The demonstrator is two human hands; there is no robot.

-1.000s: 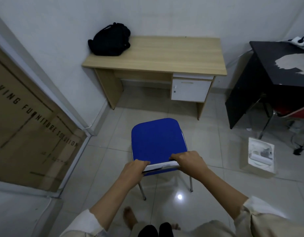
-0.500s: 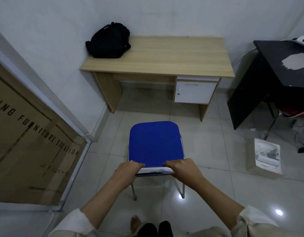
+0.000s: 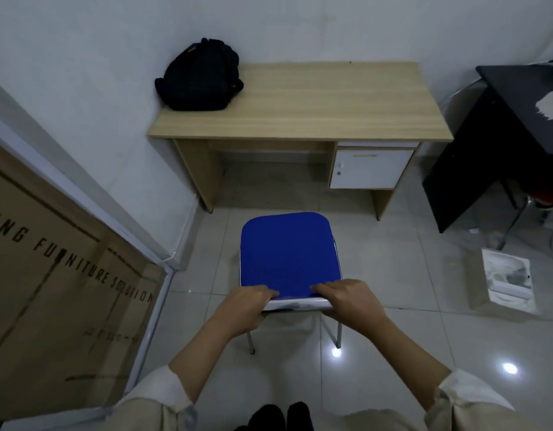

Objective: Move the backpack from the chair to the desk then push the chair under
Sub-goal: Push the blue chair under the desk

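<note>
Both hands clamp the near edge of the chair [image 3: 289,259]: the left hand [image 3: 250,306] curls its fingers over the left corner of the pale metal bar at the back of the seat, and the right hand [image 3: 353,301] does the same at the right corner, each grip closed on that bar. Pale rolled sleeves show at the bottom of the view.

The chair has a bright blue padded seat with rounded corners and thin chrome legs, two of which show below the hands on the glossy tiled floor [image 3: 393,275]. It stands in front of the worktop [image 3: 315,101], its far edge near the open knee space but not under it.

The backpack [image 3: 200,77] is black, soft and slumped, lying on the far left corner of the worktop against the white wall. The worktop is light wood with a white cupboard door [image 3: 370,169] under its right side.

A large cardboard box [image 3: 51,259] with printed lettering leans at the left. A black table [image 3: 524,113] stands at the right, and a small open white box [image 3: 508,281] lies on the floor near it.
</note>
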